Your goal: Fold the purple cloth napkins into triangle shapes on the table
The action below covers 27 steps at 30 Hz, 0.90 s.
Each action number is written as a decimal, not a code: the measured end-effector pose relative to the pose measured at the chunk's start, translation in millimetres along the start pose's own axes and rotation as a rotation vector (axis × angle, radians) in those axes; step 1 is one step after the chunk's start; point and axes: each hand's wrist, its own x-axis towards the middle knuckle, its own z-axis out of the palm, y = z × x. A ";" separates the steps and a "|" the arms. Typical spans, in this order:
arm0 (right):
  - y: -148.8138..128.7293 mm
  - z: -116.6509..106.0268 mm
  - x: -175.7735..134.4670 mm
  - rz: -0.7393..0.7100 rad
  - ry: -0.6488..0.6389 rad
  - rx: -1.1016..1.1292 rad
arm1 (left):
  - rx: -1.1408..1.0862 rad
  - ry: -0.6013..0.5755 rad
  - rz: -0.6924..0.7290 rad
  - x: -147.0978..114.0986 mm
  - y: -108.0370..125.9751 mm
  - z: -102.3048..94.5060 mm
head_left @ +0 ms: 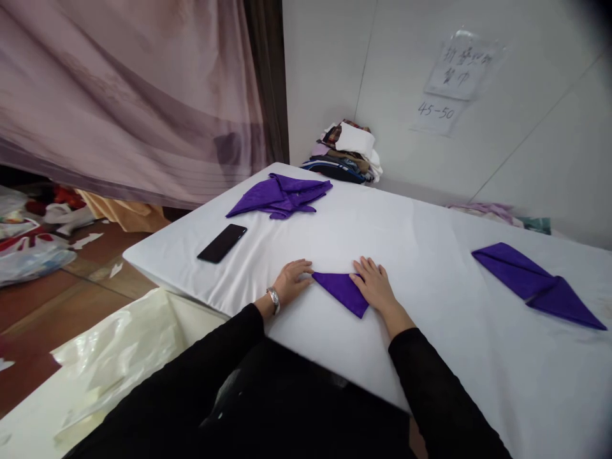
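A small folded purple napkin (342,292) lies on the white-covered table in front of me, with a pointed corner to the left. My left hand (290,280), with a silver band at the wrist, has its thumb and fingertips closed at that left corner. On the napkin's right side rests my right hand (373,284), fingers stretched out and partly covering the fabric. Farther right is another purple napkin (540,284), folded into a long shape with pointed ends. A loosely crumpled heap of purple cloth (282,194) sits near the far left corner.
A black phone (222,243) lies on the white tablecloth (382,223), left of my hands. Behind the table are stacked folded clothes (349,153). A pink curtain (143,95) hangs at left; a plastic bag (124,338) lies at lower left. Handwritten paper signs (461,67) hang on the wall.
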 end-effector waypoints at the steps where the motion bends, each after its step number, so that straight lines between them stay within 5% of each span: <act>1: 0.1 -0.1 -0.1 0.001 -0.001 -0.003 | -0.022 0.011 0.010 1.8 -0.2 2.5; 15: 1.5 -0.6 -0.7 -0.003 -0.009 0.009 | -0.159 -0.131 0.020 20.1 10.8 -5.4; 27: -8.0 -16.8 1.3 0.019 -0.024 0.119 | 0.149 -0.214 0.264 23.8 -16.6 -4.7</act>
